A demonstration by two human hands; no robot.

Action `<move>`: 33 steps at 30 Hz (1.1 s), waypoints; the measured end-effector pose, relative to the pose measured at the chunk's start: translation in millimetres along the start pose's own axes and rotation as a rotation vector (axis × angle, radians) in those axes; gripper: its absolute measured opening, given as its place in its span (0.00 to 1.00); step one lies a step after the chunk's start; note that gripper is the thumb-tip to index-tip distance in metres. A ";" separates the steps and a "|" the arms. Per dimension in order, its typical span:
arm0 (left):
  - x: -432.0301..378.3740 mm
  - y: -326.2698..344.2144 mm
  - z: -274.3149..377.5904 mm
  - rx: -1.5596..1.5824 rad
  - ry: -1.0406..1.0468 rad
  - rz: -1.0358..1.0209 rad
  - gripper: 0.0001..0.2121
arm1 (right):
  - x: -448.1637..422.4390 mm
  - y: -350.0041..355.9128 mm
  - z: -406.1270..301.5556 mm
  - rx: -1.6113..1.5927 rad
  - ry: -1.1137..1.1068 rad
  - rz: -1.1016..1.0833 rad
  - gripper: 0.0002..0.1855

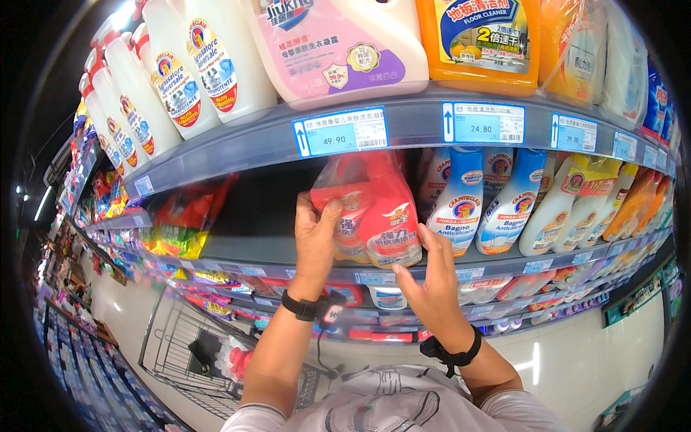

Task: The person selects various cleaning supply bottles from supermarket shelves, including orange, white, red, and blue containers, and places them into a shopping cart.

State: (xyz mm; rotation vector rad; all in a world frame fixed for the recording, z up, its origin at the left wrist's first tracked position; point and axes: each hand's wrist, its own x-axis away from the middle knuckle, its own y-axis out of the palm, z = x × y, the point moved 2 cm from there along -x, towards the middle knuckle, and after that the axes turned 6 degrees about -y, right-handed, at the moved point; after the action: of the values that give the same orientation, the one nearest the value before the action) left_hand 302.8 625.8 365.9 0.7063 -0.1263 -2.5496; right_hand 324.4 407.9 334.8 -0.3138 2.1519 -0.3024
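A red kitchen-cleaner bottle [391, 216] and a red pack [351, 210] beside it, seemingly bundled in clear plastic, tilt at the front of the middle shelf [259, 237]. My left hand [318, 232] grips the red pack from its left side, thumb over the front and fingers partly hidden behind. On the other side, my right hand [434, 272] holds the bottle's lower right corner, its thumb at the base and fingertips along the edge. Whether the base rests on the shelf I cannot tell.
White-and-blue spray bottles [456, 210] stand close on the right. Overhead, the upper shelf's edge [415, 121] carries price tags, a pink detergent bottle [345, 48] and an orange floor-cleaner bottle [480, 43]. Green-and-red bags [183, 221] lie left. A shopping cart [183, 351] stands lower left.
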 end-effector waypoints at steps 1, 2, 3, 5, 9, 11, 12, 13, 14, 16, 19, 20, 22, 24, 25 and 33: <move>0.4 0.1 1.2 0.009 0.006 0.006 0.13 | -2.2 2.4 1.2 -0.014 -0.003 0.007 0.42; 0.6 0.0 2.1 0.019 0.013 0.013 0.13 | -3.9 6.3 2.7 -0.018 -0.009 0.021 0.43; 0.4 -0.1 2.2 0.024 0.009 0.014 0.12 | -5.8 11.0 4.4 -0.022 -0.017 0.034 0.44; -0.7 -0.4 1.9 0.033 0.002 0.019 0.11 | -11.4 16.6 4.0 -0.036 -0.013 0.052 0.46; -7.3 1.1 -2.6 0.026 0.045 0.007 0.10 | -20.1 29.1 11.0 -0.090 0.018 0.088 0.45; -11.7 -0.3 -6.8 0.007 0.066 0.004 0.09 | -25.2 32.8 15.2 -0.197 0.066 0.099 0.44; -12.8 0.8 -6.3 0.006 0.065 0.004 0.09 | -28.0 34.6 17.5 -0.286 0.113 0.095 0.43; -13.5 3.1 -3.6 0.006 0.065 0.004 0.09 | -30.0 36.2 19.5 -0.375 0.161 0.092 0.42; -14.1 5.2 -1.1 0.007 0.065 0.003 0.09 | -31.1 38.0 21.8 -0.426 0.185 0.107 0.42; -14.3 7.1 2.7 0.023 0.060 0.004 0.09 | -31.4 42.2 27.0 -0.528 0.239 0.143 0.41; -16.6 3.3 3.8 0.022 0.054 0.017 0.09 | -33.5 45.0 28.3 -0.491 0.165 0.125 0.35; -17.5 1.3 4.0 0.017 0.052 0.024 0.09 | -36.0 45.4 28.8 -0.447 0.155 0.118 0.34; -22.3 -2.3 5.9 0.032 0.065 0.037 0.09 | -42.6 46.5 26.3 -0.359 0.134 0.093 0.33; -24.8 -2.3 11.2 0.052 0.081 0.053 0.09 | -47.1 49.0 20.7 -0.589 0.178 0.077 0.35; -26.0 -2.6 13.6 0.051 0.087 0.040 0.08 | -49.1 50.5 19.2 -0.704 0.198 0.069 0.36; -23.8 -16.8 41.0 -0.219 0.085 -0.041 0.07 | -45.4 63.6 26.1 -0.895 0.288 0.049 0.58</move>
State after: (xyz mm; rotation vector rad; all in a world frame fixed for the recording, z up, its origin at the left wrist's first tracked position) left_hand 292.6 650.3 408.6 0.7360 0.1947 -2.5165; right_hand 364.0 480.1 334.0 -0.7475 2.4634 0.7140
